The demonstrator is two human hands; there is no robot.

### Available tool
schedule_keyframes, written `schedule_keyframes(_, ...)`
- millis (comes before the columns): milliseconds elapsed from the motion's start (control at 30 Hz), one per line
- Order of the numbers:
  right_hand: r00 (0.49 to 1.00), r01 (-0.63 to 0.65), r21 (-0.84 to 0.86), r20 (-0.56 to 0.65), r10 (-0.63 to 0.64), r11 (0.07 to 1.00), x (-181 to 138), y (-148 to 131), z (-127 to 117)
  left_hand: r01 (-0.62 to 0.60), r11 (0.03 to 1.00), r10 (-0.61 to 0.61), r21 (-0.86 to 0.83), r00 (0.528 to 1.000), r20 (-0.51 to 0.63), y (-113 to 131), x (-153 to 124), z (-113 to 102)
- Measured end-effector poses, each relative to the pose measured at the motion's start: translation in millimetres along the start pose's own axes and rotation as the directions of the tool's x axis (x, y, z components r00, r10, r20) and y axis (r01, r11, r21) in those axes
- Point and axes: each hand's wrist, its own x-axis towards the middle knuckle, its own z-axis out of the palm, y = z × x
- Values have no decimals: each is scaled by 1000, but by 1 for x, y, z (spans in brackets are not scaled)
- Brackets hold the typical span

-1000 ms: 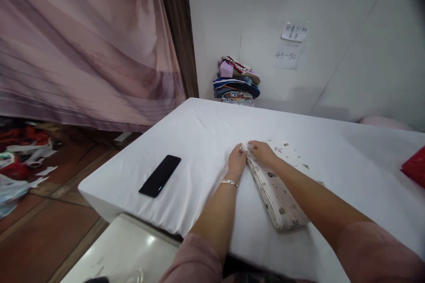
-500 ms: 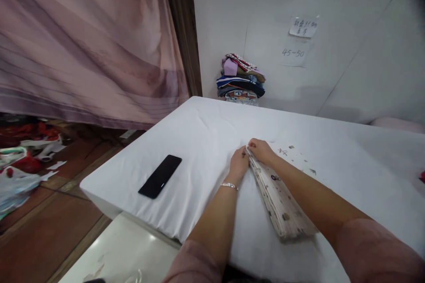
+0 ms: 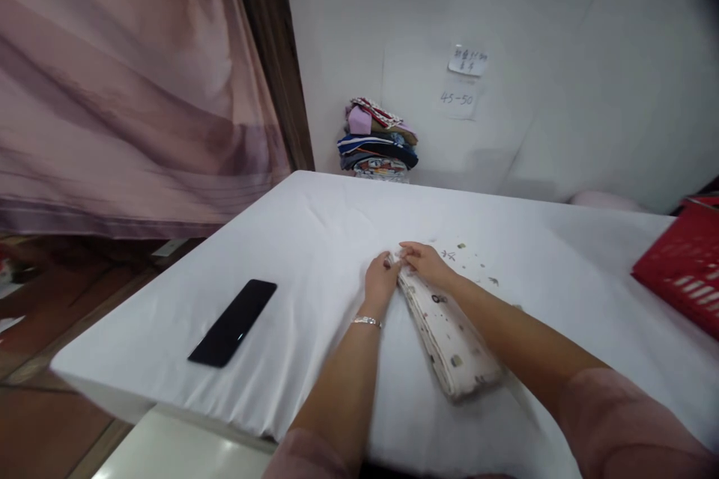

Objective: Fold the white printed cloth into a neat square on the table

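Observation:
A folded white cloth with small printed motifs lies on the white-covered table, its long folded edge running from the middle toward me. My left hand, with a thin bracelet at the wrist, presses against the far end of that fold, fingers curled. My right hand rests on top of the same far corner, fingers closed on the cloth. Both forearms reach out from pink sleeves.
A black phone lies face up near the table's left front corner. A stack of folded clothes sits against the white wall behind the table. A red basket stands at the right edge. A pink curtain hangs at left.
My hands stay on the cloth's far corner. The view has swung to the right, bringing the red basket into sight and shifting the phone leftward in the picture.

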Motion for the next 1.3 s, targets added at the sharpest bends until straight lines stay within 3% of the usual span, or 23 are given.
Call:
schedule_keyframes(100,977,145,-185,-127,-171,972,-18,8,-18,2,1000,-2,5,1000,6,1,1,0)
schedule_keyframes(167,959,198,-370,-118,-258,907,-29,17,-31,1,1000,-1,8,1000,6,1,2,0)
schedule_keyframes(233,973,177,-533,-29,-227,827,-37,25,-40,4,1000,-4,15,1000,0,2,1,0)
schedule_keyframes(367,991,103,-686,136,-11,720,-47,24,-41,13,1000,-13,24,1000,-6,3,0,-1)
schedule_keyframes(500,983,162,-717,179,-45,678,-64,3,-19,10,999,-9,37,1000,-8,2,1,1)
schedule_keyframes(633,974,175,-683,226,-22,709,-84,-9,5,19,999,-19,46,1000,-4,0,4,3)
schedule_keyframes(767,960,192,-621,280,-13,760,-105,-15,12,35,999,-35,18,999,5,1,3,3)
schedule_keyframes(900,960,209,-633,278,-33,745,-139,-19,22,52,999,-52,5,999,7,2,2,2)
schedule_keyframes(1100,951,304,-665,256,-173,683,-181,-18,44,41,999,-41,18,999,13,0,1,3)
schedule_keyframes(1200,944,331,-692,253,-214,641,-183,-17,47,-8,997,11,76,999,-31,1,-3,3)
schedule_keyframes(1300,939,344,-708,254,-231,617,-181,-17,49,-142,972,164,189,981,-107,9,-12,1)
